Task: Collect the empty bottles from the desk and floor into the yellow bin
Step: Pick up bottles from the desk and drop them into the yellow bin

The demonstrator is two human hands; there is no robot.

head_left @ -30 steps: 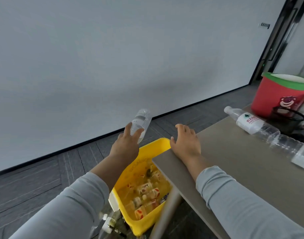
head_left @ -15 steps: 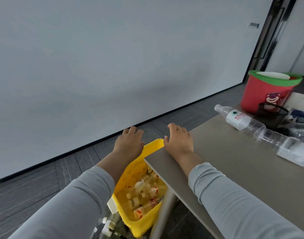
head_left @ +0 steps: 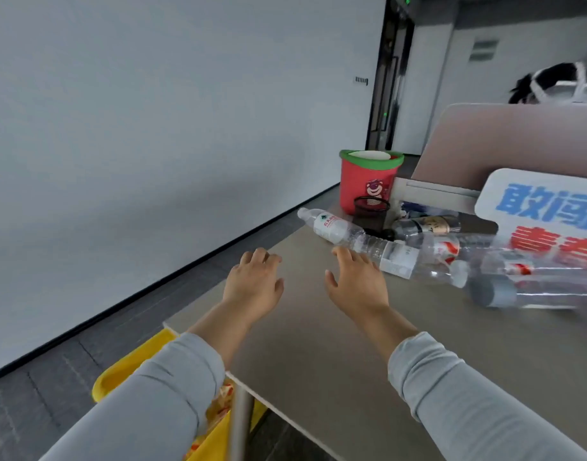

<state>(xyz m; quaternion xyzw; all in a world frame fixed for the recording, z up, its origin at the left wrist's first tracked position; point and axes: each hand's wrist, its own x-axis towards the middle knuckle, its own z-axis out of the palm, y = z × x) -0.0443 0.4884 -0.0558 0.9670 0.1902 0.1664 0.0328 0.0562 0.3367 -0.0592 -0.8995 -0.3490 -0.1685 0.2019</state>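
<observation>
Both hands, left hand [head_left: 254, 282] and right hand [head_left: 355, 284], hover open and empty over the surface [head_left: 318, 344]. Several bottles [head_left: 398, 256] lie just beyond the right hand; the yellow bin [head_left: 126, 371] sits below the surface's near-left corner. Gripping the nearest bottle mid-body should stop it rolling.

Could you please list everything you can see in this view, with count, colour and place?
clear plastic bottles: at least five, transparent, lying in a cluster on the desk's right half; exact count blurred
white-labelled clear bottle: one, lying nearest the far desk edge
red bucket with green rim: one, far end of desk
black mesh pen cup: one, in front of the bucket
white sign with blue and red characters: one, right edge
grey-brown desk: one, centre
yellow plastic bin: one, on the floor under the desk's near corner
pink-grey partition: one, behind the desk
left hand: open, empty, over the desk
right hand: open, empty, beside the bottles
</observation>
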